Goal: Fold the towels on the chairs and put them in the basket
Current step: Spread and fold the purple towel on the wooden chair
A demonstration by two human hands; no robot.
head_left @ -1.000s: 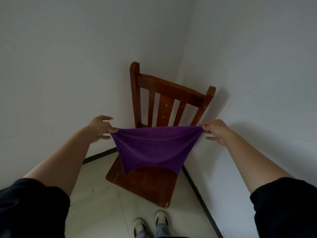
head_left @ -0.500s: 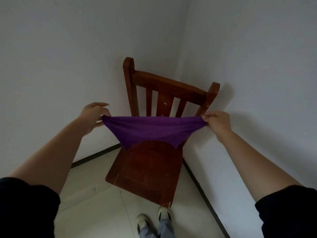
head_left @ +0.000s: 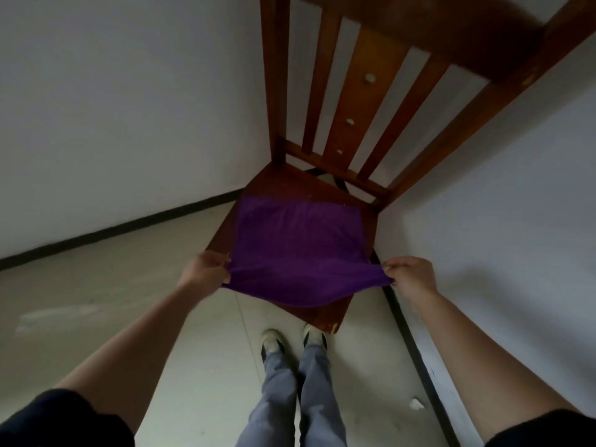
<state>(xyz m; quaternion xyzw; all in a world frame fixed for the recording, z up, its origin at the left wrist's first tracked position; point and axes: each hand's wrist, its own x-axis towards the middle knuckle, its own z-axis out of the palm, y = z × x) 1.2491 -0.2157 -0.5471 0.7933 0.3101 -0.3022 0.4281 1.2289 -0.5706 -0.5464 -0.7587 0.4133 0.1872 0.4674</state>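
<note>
A soft, matt purple cloth towel (head_left: 296,250) is seen on a reddish-brown slatted wooden chair (head_left: 364,101) with a smooth, slightly glossy varnish. The pale tiled floor (head_left: 113,285) is dull and scuffed.

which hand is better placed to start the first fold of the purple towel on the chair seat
Neither clearly: the left hand and right hand each pinch a near corner of the purple towel, spread over the chair seat. Likely both carry the near edge to the far edge together.
</note>
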